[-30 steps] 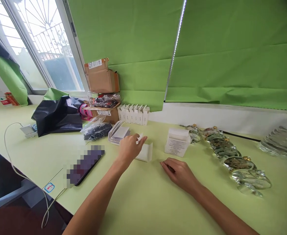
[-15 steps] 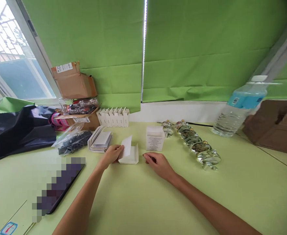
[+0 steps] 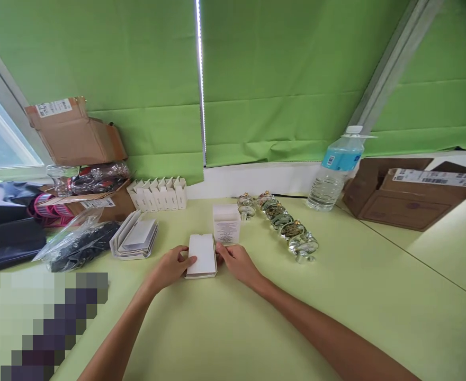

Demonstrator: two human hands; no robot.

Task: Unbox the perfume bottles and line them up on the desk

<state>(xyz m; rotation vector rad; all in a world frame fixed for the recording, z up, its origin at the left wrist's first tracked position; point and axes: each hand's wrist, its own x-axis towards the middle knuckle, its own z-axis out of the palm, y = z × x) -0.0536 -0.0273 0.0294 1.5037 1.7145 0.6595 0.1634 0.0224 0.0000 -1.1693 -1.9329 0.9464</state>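
A shallow white cardboard box [image 3: 202,254] lies on the table in front of me, a flat white panel covering its top. My left hand [image 3: 172,268] grips its left side, thumb on the panel and fingers around the edge. At the opposite side, my right hand [image 3: 235,260] is closed against the box's right edge, its fingertips partly hidden. Just behind stands a white open-topped box [image 3: 227,227] with printed text on its front. To the left of my hands sits a stack of folded white cartons [image 3: 135,236].
Shiny wrapped packets [image 3: 283,219] form a row at the right. Behind them stand a water bottle [image 3: 330,177] and an open brown carton [image 3: 408,201]. Small white boxes [image 3: 159,194] line the back, beside stacked cardboard boxes [image 3: 78,140]. A plastic bag [image 3: 80,246] with dark contents lies left.
The white panel, raised in my left hand before, now lies flat over the shallow box. My right hand has come in to the box's right side. The view has turned rightward.
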